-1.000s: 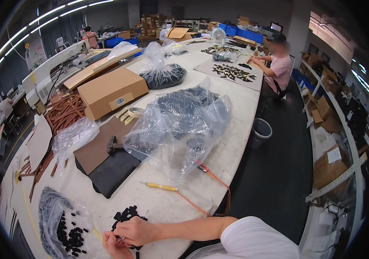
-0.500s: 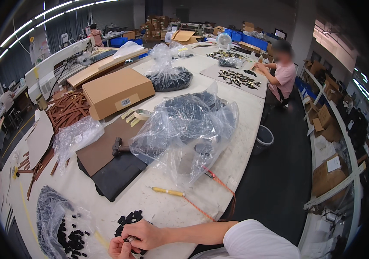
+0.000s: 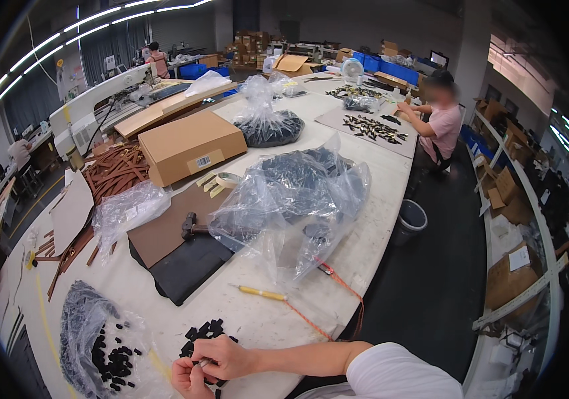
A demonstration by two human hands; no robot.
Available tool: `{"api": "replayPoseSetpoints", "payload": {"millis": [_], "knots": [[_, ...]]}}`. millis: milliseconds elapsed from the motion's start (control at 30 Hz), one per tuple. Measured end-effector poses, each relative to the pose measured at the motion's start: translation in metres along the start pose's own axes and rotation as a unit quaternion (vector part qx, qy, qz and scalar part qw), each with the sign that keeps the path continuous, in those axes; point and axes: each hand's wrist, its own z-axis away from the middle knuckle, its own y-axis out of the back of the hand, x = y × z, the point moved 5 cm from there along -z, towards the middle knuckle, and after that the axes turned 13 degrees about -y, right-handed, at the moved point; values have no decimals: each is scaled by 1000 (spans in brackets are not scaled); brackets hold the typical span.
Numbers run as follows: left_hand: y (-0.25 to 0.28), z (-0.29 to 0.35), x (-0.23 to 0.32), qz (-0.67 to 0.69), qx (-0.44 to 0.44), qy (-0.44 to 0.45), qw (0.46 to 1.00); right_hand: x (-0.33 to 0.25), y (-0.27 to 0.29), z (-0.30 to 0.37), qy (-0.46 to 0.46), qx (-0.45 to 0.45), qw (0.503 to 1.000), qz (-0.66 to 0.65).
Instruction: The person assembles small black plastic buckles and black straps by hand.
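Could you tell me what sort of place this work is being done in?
Most likely a factory assembly workshop. A long worktable carries clear plastic bags of dark parts, a cardboard box and brown strips. Another person sorts pieces farther along, and an industrial sewing machine stands at the left.

- The left hand (image 3: 190, 380) and the right hand (image 3: 226, 357) are close together at the near edge of the white table (image 3: 378, 219).
- They pinch a tiny piece, too small to tell.
- A pile of small black pieces (image 3: 203, 332) lies just beside them.
- A yellow pen (image 3: 262, 293) lies near a big clear bag (image 3: 298, 199).
- A brown box (image 3: 191, 146) sits farther back.
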Motion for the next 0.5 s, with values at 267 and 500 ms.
{"api": "replayPoseSetpoints", "payload": {"millis": [267, 500], "knots": [[-12, 1, 25, -129, -61, -36, 989, 29, -9, -12, -279, -224, 895, -268], [-14, 0, 26, -138, -74, -31, 987, 29, -9, -12, -314, -270, 873, -255]]}}
